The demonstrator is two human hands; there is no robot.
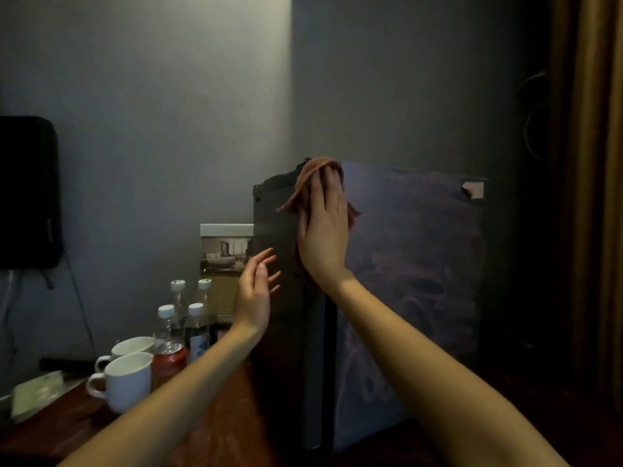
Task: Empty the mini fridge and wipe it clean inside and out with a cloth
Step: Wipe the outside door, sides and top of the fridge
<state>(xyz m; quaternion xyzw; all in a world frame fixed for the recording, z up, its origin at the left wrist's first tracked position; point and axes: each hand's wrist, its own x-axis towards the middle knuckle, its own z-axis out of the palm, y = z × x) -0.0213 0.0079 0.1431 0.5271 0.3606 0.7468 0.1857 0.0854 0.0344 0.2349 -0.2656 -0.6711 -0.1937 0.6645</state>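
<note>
**A:** Where do you stand right now?

**B:** Your right hand (323, 237) lies flat on the brown cloth (315, 173), fingers nearly straight. It presses the cloth against the top corner of the mini fridge (404, 264), and a fold of cloth hides your fingertips. Your left hand (254, 298) is spread and holds nothing, just beside the fridge's dark side. You cannot tell from here whether it touches.

**A:** And the fridge?

**B:** It stands upright on the wooden surface (67, 429), to the right of the bottles (188, 318), the red can (168, 358) and two white mugs (124, 379).

**A:** What could go wrong?

**B:** You are pushing high up with one hand, so a hard stroke could rock or slide the fridge toward the wall unless your left hand braces it. The cloth is only pinned under your palm. Stroke past the top edge and it may slip off and drop behind.

**A:** Anything on the left?

**B:** Your left forearm passes close above the can and mugs. Drop that elbow and you could knock one into the bottles. The light is also dim, so you could easily miss streaks on the dark panel.
</note>
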